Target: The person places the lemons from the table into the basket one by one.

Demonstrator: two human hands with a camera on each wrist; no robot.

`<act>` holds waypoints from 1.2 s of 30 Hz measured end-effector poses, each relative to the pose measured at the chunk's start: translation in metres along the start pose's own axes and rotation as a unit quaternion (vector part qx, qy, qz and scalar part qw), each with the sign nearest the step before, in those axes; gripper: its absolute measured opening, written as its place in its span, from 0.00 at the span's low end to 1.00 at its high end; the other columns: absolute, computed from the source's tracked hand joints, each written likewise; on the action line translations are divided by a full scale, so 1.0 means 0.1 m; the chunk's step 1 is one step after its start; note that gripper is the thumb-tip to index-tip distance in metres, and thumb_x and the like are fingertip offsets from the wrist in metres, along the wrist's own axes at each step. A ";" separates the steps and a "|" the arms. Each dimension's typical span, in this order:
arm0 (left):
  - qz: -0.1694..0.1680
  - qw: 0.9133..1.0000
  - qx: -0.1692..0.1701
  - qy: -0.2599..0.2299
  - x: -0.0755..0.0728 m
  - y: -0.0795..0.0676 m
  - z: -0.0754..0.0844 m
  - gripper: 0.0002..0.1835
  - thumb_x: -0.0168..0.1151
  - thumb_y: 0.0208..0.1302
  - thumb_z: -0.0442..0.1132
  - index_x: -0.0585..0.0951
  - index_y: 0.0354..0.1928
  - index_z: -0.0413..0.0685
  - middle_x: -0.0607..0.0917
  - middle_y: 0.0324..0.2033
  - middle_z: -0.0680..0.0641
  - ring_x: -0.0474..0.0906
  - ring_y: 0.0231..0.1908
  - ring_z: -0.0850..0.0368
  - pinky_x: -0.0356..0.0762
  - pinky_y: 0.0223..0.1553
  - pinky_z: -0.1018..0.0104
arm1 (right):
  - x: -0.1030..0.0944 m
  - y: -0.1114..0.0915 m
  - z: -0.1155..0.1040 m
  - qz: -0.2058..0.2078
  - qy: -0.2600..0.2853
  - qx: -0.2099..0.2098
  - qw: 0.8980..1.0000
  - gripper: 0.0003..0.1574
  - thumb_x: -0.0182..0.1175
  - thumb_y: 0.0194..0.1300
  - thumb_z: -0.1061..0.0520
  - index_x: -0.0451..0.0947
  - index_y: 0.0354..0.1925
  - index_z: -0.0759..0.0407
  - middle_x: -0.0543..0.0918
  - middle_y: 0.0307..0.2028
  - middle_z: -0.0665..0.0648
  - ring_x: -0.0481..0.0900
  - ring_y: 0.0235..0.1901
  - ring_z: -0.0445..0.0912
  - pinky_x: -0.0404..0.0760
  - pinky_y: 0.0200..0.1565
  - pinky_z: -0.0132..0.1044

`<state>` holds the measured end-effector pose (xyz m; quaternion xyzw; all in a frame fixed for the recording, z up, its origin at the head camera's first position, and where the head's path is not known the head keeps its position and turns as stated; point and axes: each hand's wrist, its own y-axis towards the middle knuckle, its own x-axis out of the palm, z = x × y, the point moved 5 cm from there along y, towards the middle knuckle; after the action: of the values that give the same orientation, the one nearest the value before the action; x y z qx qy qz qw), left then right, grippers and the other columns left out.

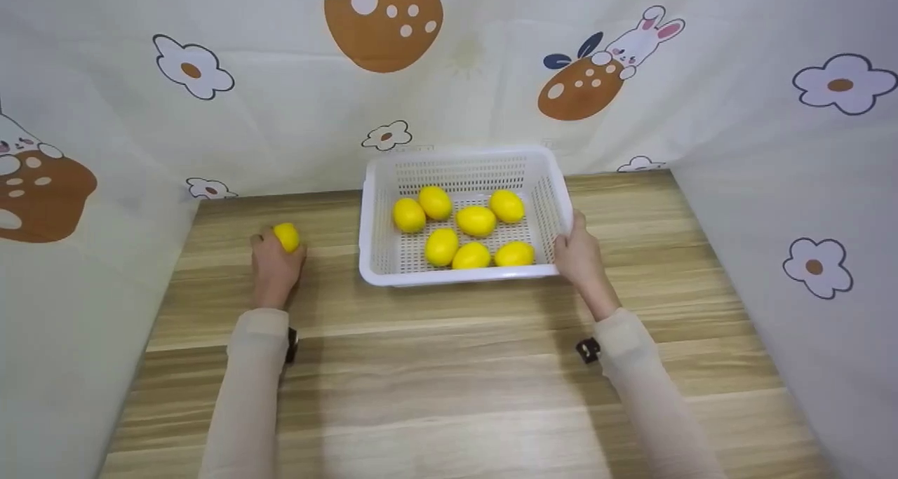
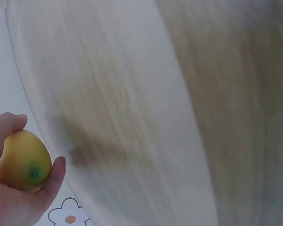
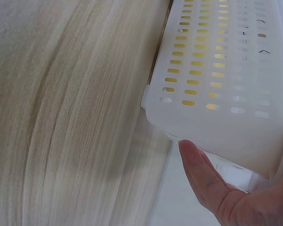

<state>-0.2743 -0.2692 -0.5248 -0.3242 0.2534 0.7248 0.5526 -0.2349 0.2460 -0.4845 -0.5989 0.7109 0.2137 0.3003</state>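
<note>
My left hand (image 1: pixel 275 265) holds a yellow lemon (image 1: pixel 286 236) at the left of the table, left of the basket. In the left wrist view, thumb and fingers curl round the lemon (image 2: pixel 24 162), its greenish end showing. My right hand (image 1: pixel 581 256) grips the right end of a white plastic basket (image 1: pixel 459 277) at its rim. From the right wrist view, fingers (image 3: pixel 198 165) lie against the outside of the basket's perforated wall (image 3: pixel 212 125). Several lemons (image 1: pixel 476 221) lie loose inside the basket, spread over its slatted floor.
The wood-grain table (image 1: pixel 435 367) runs up to a pale curtain (image 1: pixel 280 114) printed with flowers and rabbits, which stands at the back and both sides. The basket is close to the back curtain. A dark wrist strap (image 1: pixel 588 350) sits by the right cuff.
</note>
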 end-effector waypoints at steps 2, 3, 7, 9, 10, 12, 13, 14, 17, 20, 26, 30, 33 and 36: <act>-0.003 1.000 0.001 -0.003 0.00 -0.01 0.01 0.35 0.61 0.71 0.34 0.60 0.73 0.22 0.68 0.59 0.22 0.73 0.57 0.30 0.75 0.63 0.37 | 0.00 0.00 0.00 -0.001 0.001 0.000 1.000 0.40 0.44 0.77 0.64 0.45 0.80 0.74 0.75 0.62 0.85 0.79 0.60 0.72 0.77 0.62 0.64; -0.004 1.000 0.002 -0.005 -0.01 -0.02 0.01 0.36 0.61 0.71 0.34 0.60 0.73 0.23 0.68 0.59 0.22 0.73 0.57 0.30 0.74 0.64 0.37 | 0.00 0.00 0.00 -0.002 0.000 -0.001 1.000 0.40 0.44 0.77 0.64 0.45 0.80 0.74 0.75 0.62 0.85 0.79 0.60 0.72 0.77 0.62 0.64; 0.003 1.000 0.011 -0.020 -0.03 -0.05 0.03 0.36 0.62 0.71 0.34 0.60 0.75 0.26 0.68 0.60 0.22 0.73 0.57 0.30 0.74 0.63 0.37 | 0.00 0.00 0.00 -0.005 -0.002 -0.002 1.000 0.40 0.43 0.77 0.64 0.44 0.80 0.76 0.74 0.63 0.85 0.79 0.60 0.72 0.77 0.62 0.64; 0.008 0.999 0.019 -0.027 -0.04 -0.07 0.04 0.35 0.62 0.71 0.34 0.61 0.74 0.27 0.69 0.59 0.22 0.73 0.56 0.31 0.75 0.62 0.36 | 0.00 0.00 0.00 -0.006 0.000 -0.003 1.000 0.40 0.43 0.77 0.65 0.44 0.80 0.76 0.73 0.64 0.85 0.79 0.60 0.72 0.78 0.61 0.64; 0.010 0.999 0.022 -0.030 -0.05 -0.08 0.05 0.35 0.63 0.71 0.34 0.62 0.74 0.27 0.69 0.59 0.22 0.73 0.55 0.31 0.75 0.62 0.36 | 0.00 0.00 0.00 -0.005 0.002 -0.003 1.000 0.40 0.43 0.77 0.65 0.44 0.80 0.76 0.73 0.64 0.85 0.79 0.60 0.72 0.78 0.61 0.64; 0.013 0.999 0.029 -0.034 -0.06 -0.09 0.06 0.34 0.63 0.71 0.34 0.63 0.73 0.27 0.69 0.58 0.22 0.74 0.54 0.31 0.75 0.62 0.36 | 0.00 0.01 0.00 -0.005 0.005 -0.004 1.000 0.40 0.42 0.77 0.65 0.43 0.80 0.76 0.73 0.65 0.84 0.79 0.61 0.72 0.78 0.61 0.63; 0.012 0.999 0.029 -0.035 -0.07 -0.10 0.06 0.34 0.63 0.70 0.34 0.63 0.73 0.28 0.69 0.58 0.23 0.73 0.54 0.31 0.75 0.62 0.36 | 0.00 0.01 0.00 -0.004 0.007 -0.005 1.000 0.40 0.42 0.76 0.65 0.44 0.80 0.76 0.73 0.65 0.84 0.79 0.61 0.71 0.78 0.61 0.63; 0.010 0.999 0.029 -0.034 -0.07 -0.10 0.07 0.34 0.63 0.70 0.35 0.63 0.73 0.28 0.69 0.58 0.23 0.73 0.54 0.31 0.74 0.62 0.36 | 0.01 0.01 0.00 -0.003 0.008 -0.005 1.000 0.40 0.42 0.76 0.65 0.44 0.80 0.76 0.73 0.65 0.84 0.79 0.62 0.72 0.78 0.61 0.63; 0.007 0.999 0.033 -0.033 -0.09 -0.13 0.07 0.33 0.64 0.70 0.35 0.64 0.72 0.29 0.70 0.57 0.25 0.73 0.54 0.32 0.75 0.61 0.36 | 0.01 0.01 -0.01 -0.005 0.008 -0.005 1.000 0.40 0.42 0.76 0.65 0.44 0.80 0.76 0.72 0.66 0.84 0.78 0.63 0.72 0.77 0.63 0.63; 0.008 0.999 0.040 -0.031 -0.11 -0.16 0.08 0.32 0.64 0.70 0.36 0.65 0.70 0.29 0.70 0.56 0.25 0.73 0.52 0.33 0.76 0.59 0.36 | 0.02 0.01 -0.01 -0.006 0.008 -0.007 1.000 0.40 0.43 0.77 0.66 0.44 0.80 0.77 0.71 0.66 0.84 0.77 0.63 0.72 0.77 0.63 0.63; 0.006 0.998 0.053 -0.025 -0.17 -0.21 0.14 0.32 0.64 0.70 0.36 0.66 0.70 0.29 0.70 0.55 0.26 0.73 0.52 0.34 0.77 0.58 0.37 | 0.01 0.00 -0.01 -0.003 0.009 -0.013 1.000 0.40 0.44 0.77 0.66 0.45 0.80 0.76 0.73 0.65 0.84 0.79 0.61 0.72 0.78 0.61 0.64; -0.003 0.998 0.059 -0.022 -0.22 -0.25 0.22 0.32 0.65 0.70 0.36 0.66 0.70 0.28 0.71 0.56 0.26 0.73 0.54 0.32 0.75 0.60 0.36 | 0.01 0.00 -0.01 0.001 0.008 -0.015 1.000 0.40 0.45 0.76 0.66 0.46 0.79 0.76 0.74 0.64 0.85 0.79 0.61 0.73 0.78 0.61 0.64; -0.005 0.998 0.066 -0.022 -0.25 -0.27 0.28 0.33 0.66 0.69 0.36 0.67 0.70 0.27 0.71 0.58 0.25 0.74 0.55 0.32 0.75 0.61 0.35 | 0.01 0.00 -0.01 0.002 0.005 -0.012 1.000 0.40 0.45 0.76 0.65 0.46 0.79 0.77 0.73 0.64 0.85 0.78 0.61 0.73 0.77 0.62 0.64; -0.003 0.996 0.082 -0.017 -0.28 -0.29 0.36 0.34 0.67 0.69 0.36 0.67 0.71 0.26 0.72 0.57 0.25 0.74 0.54 0.31 0.76 0.61 0.35 | 0.01 0.00 0.00 0.002 0.000 -0.010 1.000 0.40 0.44 0.76 0.65 0.46 0.79 0.77 0.73 0.63 0.86 0.78 0.61 0.73 0.78 0.62 0.64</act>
<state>-0.2477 -0.2531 -0.4806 -0.2661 0.3017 0.7056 0.5834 -0.2353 0.2453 -0.4847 -0.6001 0.7100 0.2214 0.2944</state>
